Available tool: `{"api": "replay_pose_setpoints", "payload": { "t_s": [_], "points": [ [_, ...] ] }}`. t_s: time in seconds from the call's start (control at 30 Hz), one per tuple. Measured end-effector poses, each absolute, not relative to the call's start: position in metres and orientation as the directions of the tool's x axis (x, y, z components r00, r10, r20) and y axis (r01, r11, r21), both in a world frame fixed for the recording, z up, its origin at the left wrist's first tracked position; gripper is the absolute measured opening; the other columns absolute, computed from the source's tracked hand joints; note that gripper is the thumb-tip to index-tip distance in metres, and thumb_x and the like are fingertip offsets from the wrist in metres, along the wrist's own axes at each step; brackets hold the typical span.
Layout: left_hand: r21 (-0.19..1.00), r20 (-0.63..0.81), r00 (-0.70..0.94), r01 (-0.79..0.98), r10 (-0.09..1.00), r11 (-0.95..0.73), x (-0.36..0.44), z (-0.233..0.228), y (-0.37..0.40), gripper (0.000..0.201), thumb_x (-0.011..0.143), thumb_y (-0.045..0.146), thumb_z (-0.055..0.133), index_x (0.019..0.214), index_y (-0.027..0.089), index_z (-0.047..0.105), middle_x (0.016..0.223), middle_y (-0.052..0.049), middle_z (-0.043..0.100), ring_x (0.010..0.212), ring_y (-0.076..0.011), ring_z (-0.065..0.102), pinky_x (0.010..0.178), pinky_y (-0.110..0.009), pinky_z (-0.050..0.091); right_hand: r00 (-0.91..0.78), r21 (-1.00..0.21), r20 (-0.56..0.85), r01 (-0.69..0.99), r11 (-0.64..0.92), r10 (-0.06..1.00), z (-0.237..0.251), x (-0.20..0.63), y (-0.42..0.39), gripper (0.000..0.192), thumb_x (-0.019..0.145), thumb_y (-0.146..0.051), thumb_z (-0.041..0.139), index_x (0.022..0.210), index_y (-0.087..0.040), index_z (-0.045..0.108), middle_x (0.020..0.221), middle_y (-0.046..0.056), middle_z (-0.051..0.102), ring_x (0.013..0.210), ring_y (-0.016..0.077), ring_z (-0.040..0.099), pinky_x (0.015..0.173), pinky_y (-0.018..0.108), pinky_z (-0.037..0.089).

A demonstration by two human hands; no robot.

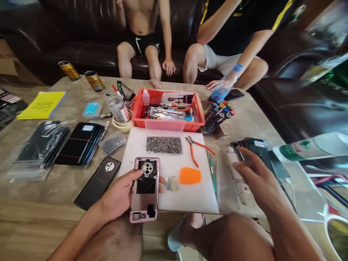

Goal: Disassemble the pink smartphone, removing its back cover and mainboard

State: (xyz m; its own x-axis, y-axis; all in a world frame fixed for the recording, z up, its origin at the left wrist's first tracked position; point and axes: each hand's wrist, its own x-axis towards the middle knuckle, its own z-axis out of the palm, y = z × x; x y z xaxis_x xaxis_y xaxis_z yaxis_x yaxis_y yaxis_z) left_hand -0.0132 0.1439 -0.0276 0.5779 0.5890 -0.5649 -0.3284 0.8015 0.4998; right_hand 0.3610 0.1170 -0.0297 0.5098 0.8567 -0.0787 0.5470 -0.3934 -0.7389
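My left hand (122, 190) is closed around the edges of a pink phone frame (145, 210), held upright over the near edge of the white mat. The frame's inner side faces me, with a round camera opening near the top and black film below it. My right hand (254, 170) is over the right of the table, thumb and fingers apart. Beneath it lies a white, rounded tool (243, 186), partly hidden; whether the fingertips touch it I cannot tell. A dark phone back cover (99, 183) lies left of my left hand.
On the white mat (194, 203) lie a screw tray (164, 145), orange-handled cutters (194, 146) and an orange plastic piece (189, 175). Behind stands a red tool bin (168, 125). Stacked phone panels (78, 143) lie left; a bottle (224, 85) stands behind right. Two people sit opposite.
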Motion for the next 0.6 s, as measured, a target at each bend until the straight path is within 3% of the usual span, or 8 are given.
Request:
{"api": "replay_pose_setpoints", "payload": {
  "t_s": [0.07, 0.1, 0.17, 0.23, 0.3, 0.43, 0.6],
  "points": [
    [0.496, -0.554, 0.581, -0.344, 0.596, 0.797, -0.015, -0.031, 0.144, 0.041, 0.102, 0.034, 0.048, 0.115, 0.009, 0.077, 0.118, -0.017, 0.078, 0.100, -0.0292, 0.076, 0.086, -0.039, 0.062, 0.536, -0.889, -0.283, 0.165, -0.427, 0.796, -0.019, 0.357, 0.109, 0.060, 0.087, -0.052, 0.068, 0.144, -0.036, 0.062, 0.099, 0.006, 0.076, 0.072, 0.0229, 0.071, 0.056, 0.031, 0.056],
    [0.503, -0.550, 0.579, -0.346, 0.602, 0.792, -0.015, -0.033, 0.143, 0.040, 0.102, 0.035, 0.048, 0.114, 0.010, 0.077, 0.116, -0.017, 0.079, 0.098, -0.0290, 0.076, 0.084, -0.038, 0.062, 0.494, -0.908, -0.374, -0.021, -0.419, 0.785, -0.013, 0.353, 0.106, 0.060, 0.086, -0.053, 0.071, 0.143, -0.038, 0.062, 0.103, 0.006, 0.076, 0.074, 0.0225, 0.072, 0.056, 0.029, 0.058],
    [0.527, -0.547, 0.571, -0.334, 0.612, 0.782, -0.016, -0.036, 0.143, 0.040, 0.101, 0.038, 0.051, 0.113, 0.009, 0.076, 0.110, -0.018, 0.080, 0.092, -0.0290, 0.076, 0.080, -0.038, 0.062, 0.342, -0.888, -0.445, -0.286, -0.359, 0.828, -0.001, 0.341, 0.103, 0.057, 0.081, -0.050, 0.079, 0.135, -0.037, 0.068, 0.101, 0.006, 0.077, 0.070, 0.0200, 0.071, 0.052, 0.025, 0.059],
    [0.539, -0.551, 0.566, -0.320, 0.613, 0.779, -0.016, -0.040, 0.143, 0.041, 0.100, 0.041, 0.054, 0.115, 0.008, 0.074, 0.106, -0.019, 0.080, 0.086, -0.0285, 0.076, 0.076, -0.037, 0.062, 0.152, -0.826, -0.461, -0.433, -0.360, 0.874, 0.008, 0.327, 0.104, 0.049, 0.076, -0.043, 0.086, 0.123, -0.035, 0.075, 0.092, 0.004, 0.077, 0.062, 0.0156, 0.068, 0.046, 0.019, 0.057],
    [0.531, -0.561, 0.558, -0.325, 0.612, 0.783, -0.016, -0.042, 0.143, 0.040, 0.100, 0.041, 0.054, 0.117, 0.009, 0.073, 0.107, -0.020, 0.079, 0.086, -0.0285, 0.075, 0.074, -0.037, 0.062, -0.016, -0.770, -0.460, -0.490, -0.408, 0.888, 0.015, 0.311, 0.108, 0.044, 0.074, -0.039, 0.089, 0.116, -0.030, 0.079, 0.087, 0.005, 0.077, 0.057, 0.0127, 0.065, 0.045, 0.015, 0.055],
    [0.526, -0.562, 0.541, -0.349, 0.625, 0.775, -0.015, -0.044, 0.143, 0.036, 0.101, 0.037, 0.051, 0.113, 0.010, 0.073, 0.111, -0.021, 0.078, 0.089, -0.0292, 0.076, 0.072, -0.037, 0.062, -0.217, -0.716, -0.436, -0.504, -0.483, 0.873, 0.019, 0.287, 0.115, 0.044, 0.076, -0.043, 0.087, 0.115, -0.022, 0.082, 0.089, 0.011, 0.079, 0.062, 0.0145, 0.069, 0.056, 0.018, 0.060],
    [0.513, -0.563, 0.557, -0.345, 0.611, 0.786, -0.016, -0.046, 0.142, 0.041, 0.102, 0.039, 0.049, 0.110, 0.007, 0.073, 0.106, -0.022, 0.078, 0.084, -0.0272, 0.076, 0.070, -0.034, 0.061, -0.209, -0.692, -0.487, -0.499, -0.521, 0.848, 0.015, 0.279, 0.105, 0.041, 0.080, -0.029, 0.087, 0.120, -0.028, 0.079, 0.091, 0.007, 0.076, 0.071, 0.0148, 0.069, 0.066, 0.021, 0.062]
  ]
}}
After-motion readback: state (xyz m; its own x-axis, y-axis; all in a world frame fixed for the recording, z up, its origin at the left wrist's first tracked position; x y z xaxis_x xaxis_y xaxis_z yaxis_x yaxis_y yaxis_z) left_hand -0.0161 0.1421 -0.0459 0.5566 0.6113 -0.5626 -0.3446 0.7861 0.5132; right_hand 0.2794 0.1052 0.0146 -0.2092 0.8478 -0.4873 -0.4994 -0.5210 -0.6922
